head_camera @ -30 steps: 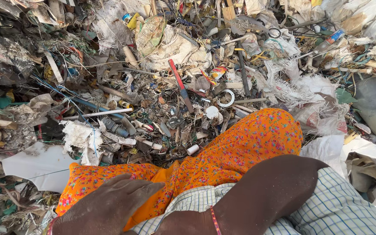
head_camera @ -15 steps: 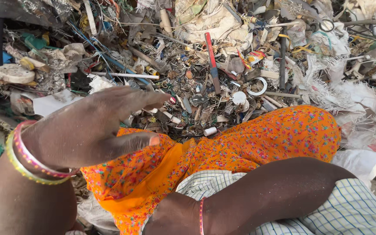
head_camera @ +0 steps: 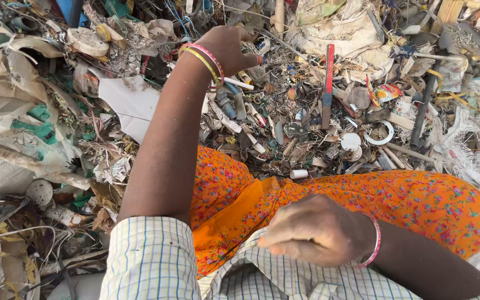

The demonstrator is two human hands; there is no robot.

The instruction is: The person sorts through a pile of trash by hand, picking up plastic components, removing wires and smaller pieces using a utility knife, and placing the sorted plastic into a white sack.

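Scrap heap [head_camera: 318,116] looks largely unsorted. Left hand [head_camera: 230,49] is stretched out into it, fingers [head_camera: 246,56] curled onto small debris by a white tube [head_camera: 239,84]; whether they grip anything cannot be told. Right hand [head_camera: 318,230] rests loosely closed, seemingly empty, over orange cloth [head_camera: 418,203].

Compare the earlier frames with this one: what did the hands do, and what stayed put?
The left hand went from resting by the orange-clad knee out into the scrap pile, where its curled fingers now touch small debris; whether it grips anything cannot be told. The right hand stayed low over the orange cloth, loosely closed. The red-handled tool and white ring lie unmoved.
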